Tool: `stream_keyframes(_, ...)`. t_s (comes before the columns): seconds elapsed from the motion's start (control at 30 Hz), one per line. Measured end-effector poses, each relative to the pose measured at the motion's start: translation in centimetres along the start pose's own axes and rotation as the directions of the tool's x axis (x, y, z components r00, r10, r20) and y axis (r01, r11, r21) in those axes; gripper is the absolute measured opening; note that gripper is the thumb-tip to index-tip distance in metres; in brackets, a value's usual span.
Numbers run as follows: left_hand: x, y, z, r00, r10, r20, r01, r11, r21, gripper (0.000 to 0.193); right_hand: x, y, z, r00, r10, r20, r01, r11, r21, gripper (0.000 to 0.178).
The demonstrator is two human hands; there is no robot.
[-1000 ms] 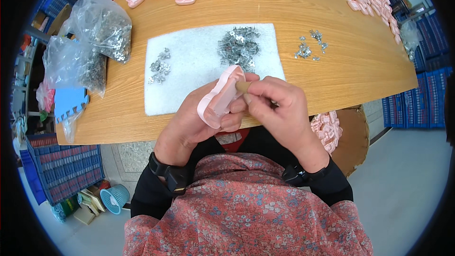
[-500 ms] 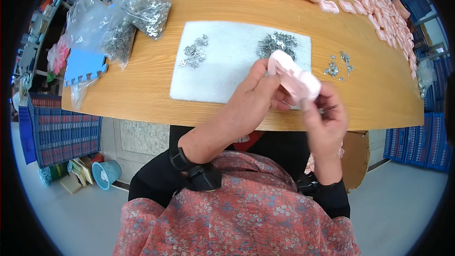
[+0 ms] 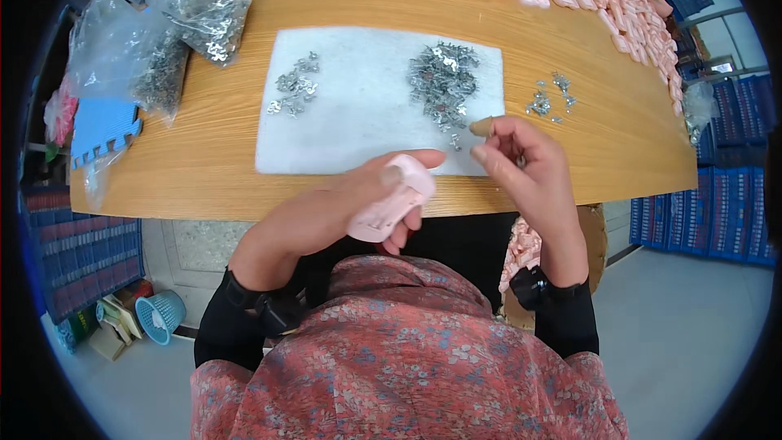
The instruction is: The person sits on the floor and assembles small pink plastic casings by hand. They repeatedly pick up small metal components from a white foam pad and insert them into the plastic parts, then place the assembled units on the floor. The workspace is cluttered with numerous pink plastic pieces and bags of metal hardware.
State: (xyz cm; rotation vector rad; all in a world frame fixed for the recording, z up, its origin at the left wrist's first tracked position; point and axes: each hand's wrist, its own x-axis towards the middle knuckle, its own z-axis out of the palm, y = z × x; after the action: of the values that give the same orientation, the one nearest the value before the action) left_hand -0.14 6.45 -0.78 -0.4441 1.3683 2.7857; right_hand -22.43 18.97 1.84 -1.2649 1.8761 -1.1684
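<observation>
A pink plastic shell point(image 3: 389, 210) with a moulded recess rests in my left hand point(image 3: 346, 194), its thumb on the top end and its fingers wrapped beneath. Just off the lower right of the white foam mat point(image 3: 358, 134), my right hand point(image 3: 533, 167) is curled, thumb and forefinger a little apart. A small dark metal piece shows inside that palm, mostly hidden by the fingers. Beyond the right fingertips lies a dense heap of small silver metal parts point(image 3: 444, 81) on the mat. A smaller group of metal clips point(image 3: 295, 85) lies on the mat's left side.
Right of the mat, several loose metal bits point(image 3: 539, 103) lie on the wooden table point(image 3: 586, 171). Pink shells point(image 3: 623, 16) are piled along the far right edge. Clear bags of metal parts point(image 3: 199, 12) and a blue foam piece point(image 3: 106, 126) occupy the left.
My hands have separated: the left has drawn the pink shell down and left toward the table's front edge. My right hand has let go of it and moved up beside the metal heap.
</observation>
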Motion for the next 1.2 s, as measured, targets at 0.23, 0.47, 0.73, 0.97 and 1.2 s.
stream_keyframes(0.23, -0.6, -1.3, -1.6, 0.969, 0.175, -0.177, -0.215, 0.946, -0.242, 0.064, 1.4, 0.6, 0.4, 0.997, -0.079, 0.008, 0.076, 0.931, -0.357, 0.014)
stream_keyframes(0.47, -0.1, -0.6, -1.3, 0.956, 0.191, -0.225, -0.243, 0.941, -0.234, 0.058, 1.7, 2.0, 1.5, 0.986, -0.166, 0.021, 0.158, 0.885, -0.438, 0.015)
stream_keyframes(0.73, 0.6, -0.1, -0.7, 0.914, 0.195, -0.357, -0.256, 0.957, -0.134, 0.054, 2.1, 1.2, 0.4, 0.988, -0.156, -0.017, 0.121, 0.827, -0.549, 0.013)
stream_keyframes(0.97, 0.9, 0.0, -0.3, 0.902, 0.2, -0.382, -0.259, 0.959, -0.111, 0.052, 2.7, 1.0, 3.1, 0.969, -0.241, -0.048, 0.162, 0.776, -0.609, 0.012)
stream_keyframes(1.2, 1.6, 0.7, 0.6, 0.91, 0.193, -0.366, -0.246, 0.964, -0.103, 0.053, 2.1, -0.4, 1.8, 0.983, -0.184, 0.011, 0.173, 0.902, -0.396, 0.01)
